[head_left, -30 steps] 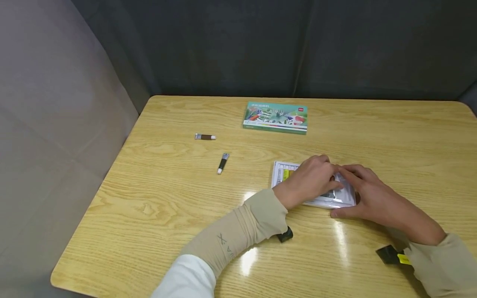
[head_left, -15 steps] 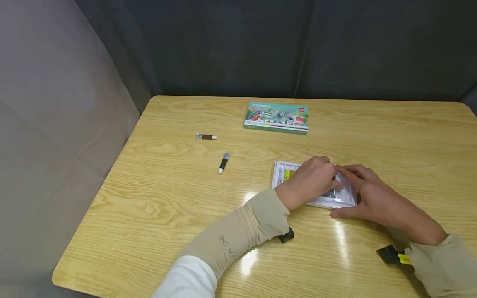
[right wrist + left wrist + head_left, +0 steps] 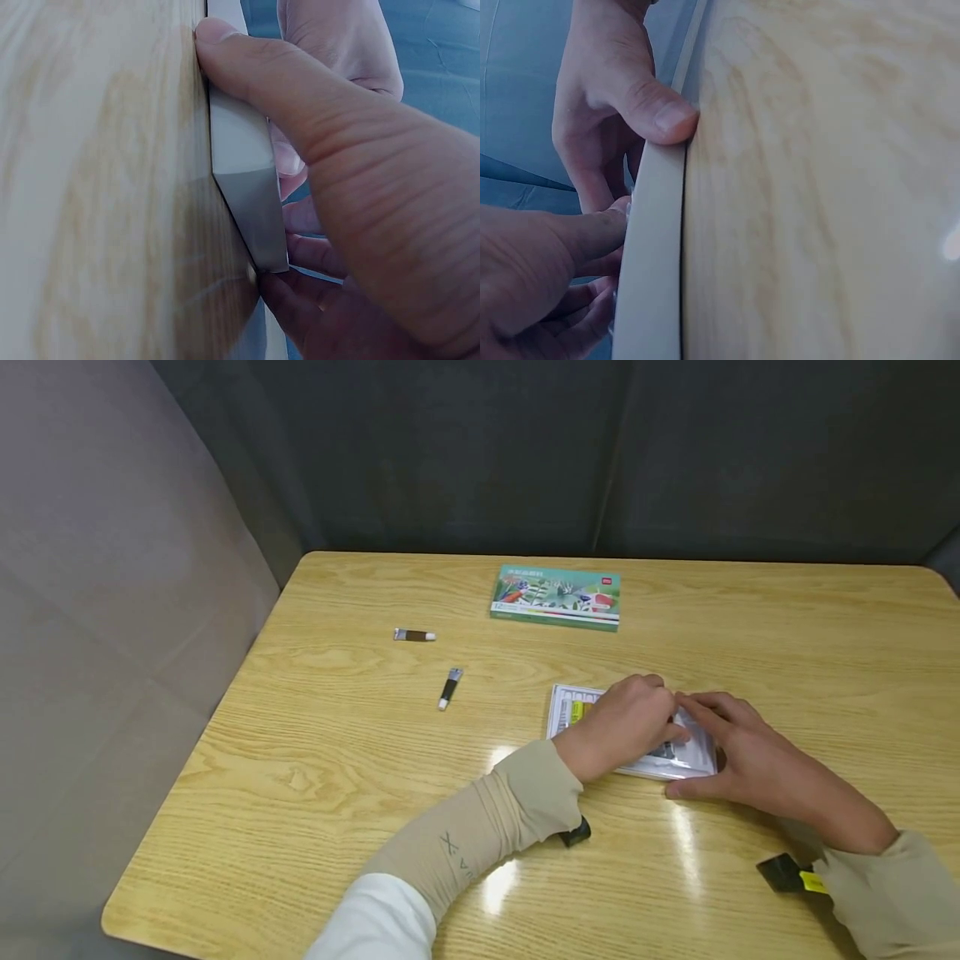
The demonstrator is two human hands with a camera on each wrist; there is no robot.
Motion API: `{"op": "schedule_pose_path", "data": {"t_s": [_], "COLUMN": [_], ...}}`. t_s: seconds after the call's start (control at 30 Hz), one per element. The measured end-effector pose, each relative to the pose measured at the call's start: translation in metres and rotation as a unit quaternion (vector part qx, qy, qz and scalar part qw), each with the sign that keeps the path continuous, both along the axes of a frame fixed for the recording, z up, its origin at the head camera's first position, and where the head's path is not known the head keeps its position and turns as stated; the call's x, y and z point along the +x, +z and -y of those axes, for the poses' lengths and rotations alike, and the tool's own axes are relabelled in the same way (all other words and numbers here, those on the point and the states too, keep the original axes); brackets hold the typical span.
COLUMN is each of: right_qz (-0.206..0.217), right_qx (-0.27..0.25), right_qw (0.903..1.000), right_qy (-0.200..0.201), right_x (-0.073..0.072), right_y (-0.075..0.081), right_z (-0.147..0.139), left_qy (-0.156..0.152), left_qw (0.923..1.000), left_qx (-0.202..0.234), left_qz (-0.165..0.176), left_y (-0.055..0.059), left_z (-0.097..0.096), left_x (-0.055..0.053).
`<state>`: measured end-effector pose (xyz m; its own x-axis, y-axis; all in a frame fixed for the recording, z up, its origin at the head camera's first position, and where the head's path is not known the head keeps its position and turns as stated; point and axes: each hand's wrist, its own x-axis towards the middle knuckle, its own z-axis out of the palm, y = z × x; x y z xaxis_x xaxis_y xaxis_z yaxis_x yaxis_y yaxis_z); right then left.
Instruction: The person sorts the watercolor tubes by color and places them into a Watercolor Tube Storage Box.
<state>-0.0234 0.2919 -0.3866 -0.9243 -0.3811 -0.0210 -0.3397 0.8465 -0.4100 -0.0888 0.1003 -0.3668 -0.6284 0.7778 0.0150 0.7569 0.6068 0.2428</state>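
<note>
A white plastic tray [image 3: 693, 758] of paint tubes lies on the table, with a yellow tube [image 3: 577, 711] showing at its left end. My right hand [image 3: 742, 756] grips the tray's right end, thumb on the near edge and fingers at the far side. In the right wrist view its thumb presses the tray's pale side wall [image 3: 241, 139]. My left hand [image 3: 626, 718] lies across the tray top with curled fingers, hiding most of the tubes. Something clear glints by its fingertips in the left wrist view; what they hold is hidden.
A brown paint tube [image 3: 416, 636] and a black paint tube [image 3: 449, 690] lie loose on the left of the wooden table [image 3: 300, 760]. A green paint box [image 3: 555, 598] lies flat near the back edge. A dark curtain [image 3: 465, 460] hangs behind.
</note>
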Motion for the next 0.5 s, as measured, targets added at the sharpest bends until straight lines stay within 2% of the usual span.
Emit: {"op": "schedule_pose_path", "data": {"t_s": [0.23,0.5], "right_qz": [0.005,0.014], "right_qx": [-0.002,0.0], "right_qw": [1.0,0.9999], "right_qy": [0.005,0.0], "right_x": [-0.0004,0.0006], "right_y": [0.0014,0.0026], "right_z": [-0.0005,-0.0001], "left_qy": [0.0,-0.004], "left_qw": [1.0,0.9997], "left_qx": [-0.003,-0.011], "left_qz": [0.007,-0.022], "left_y": [0.0025,0.0013], "left_z": [-0.0004,-0.0015], "left_x": [0.0002,0.0028]}}
